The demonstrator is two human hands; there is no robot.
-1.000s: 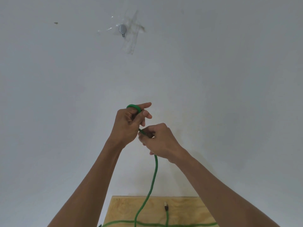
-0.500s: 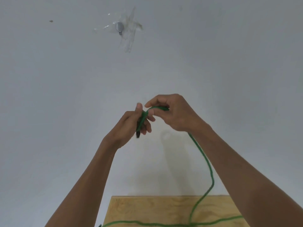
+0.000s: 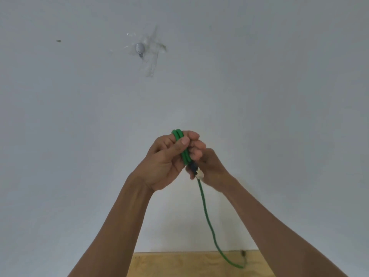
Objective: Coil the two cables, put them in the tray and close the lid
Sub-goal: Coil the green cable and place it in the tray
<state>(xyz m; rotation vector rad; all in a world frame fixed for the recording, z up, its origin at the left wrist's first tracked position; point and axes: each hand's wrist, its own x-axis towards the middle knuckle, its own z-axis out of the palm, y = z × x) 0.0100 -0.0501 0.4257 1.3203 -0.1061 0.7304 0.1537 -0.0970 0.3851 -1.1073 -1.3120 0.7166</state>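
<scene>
Pinching looped, round green cable (image 3: pixel 184 151): left hand (image 3: pixel 166 162) fingers curled; right hand (image 3: pixel 209 168) gripping strand.

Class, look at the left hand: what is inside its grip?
The left hand grips green cable loops, its connector poking out below. The fingers hide how many loops. The right hand sits behind.

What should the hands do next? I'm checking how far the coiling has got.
Probably wrap another loop: the right hand should carry the hanging cable up around the left hand. Only two turns of the green cable lie over the left fingers, and a long tail hangs to the wooden table.
</scene>
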